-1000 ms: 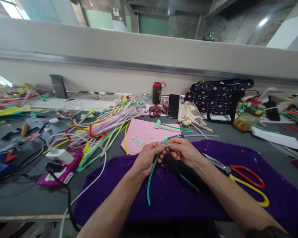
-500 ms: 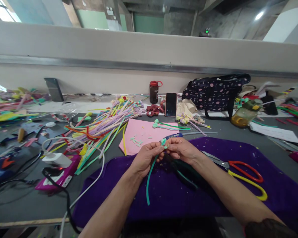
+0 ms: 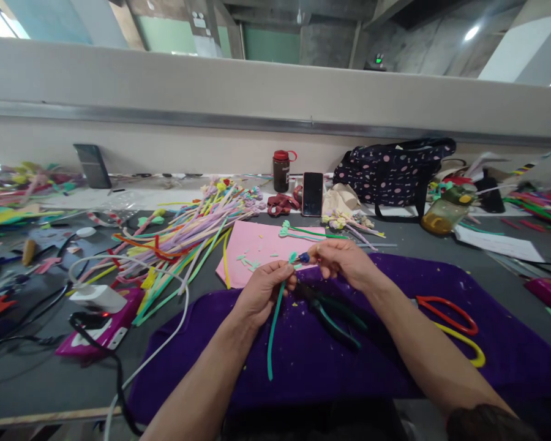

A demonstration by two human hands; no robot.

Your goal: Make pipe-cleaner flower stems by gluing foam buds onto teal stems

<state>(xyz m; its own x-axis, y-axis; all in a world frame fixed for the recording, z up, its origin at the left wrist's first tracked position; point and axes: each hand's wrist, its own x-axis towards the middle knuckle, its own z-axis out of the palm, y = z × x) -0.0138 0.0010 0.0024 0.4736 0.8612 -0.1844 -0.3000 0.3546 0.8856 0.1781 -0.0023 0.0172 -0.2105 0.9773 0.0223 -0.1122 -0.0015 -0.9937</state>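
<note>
My left hand point(image 3: 269, 286) pinches a green pipe cleaner point(image 3: 274, 334) near its top, and the long stem hangs below the fingers. Pale green loops point(image 3: 292, 256) stick up above the fingertips. My right hand point(image 3: 340, 262) has its fingers closed around a small blue tool point(image 3: 304, 258); its narrow dark tip points at the loops, and its rear is hidden by the hand. Dark green-handled pliers point(image 3: 335, 318) lie on the purple cloth point(image 3: 202, 361) below my hands. Scissors point(image 3: 454, 315) with red and yellow handles lie partly under my right forearm.
A pink sheet point(image 3: 243, 239) holds small green scraps and a finished-looking green piece point(image 3: 285, 229). Bundled pipe cleaners point(image 3: 193, 226) spread left, near a magenta power strip point(image 3: 114, 327) and white cable point(image 3: 179, 340). A phone point(image 3: 313, 195), bottle point(image 3: 281, 171) and bag point(image 3: 390, 177) stand behind.
My right hand has left the pale green loops and moved right, taking hold of the blue tool and bringing its tip to them. The pliers show more fully now.
</note>
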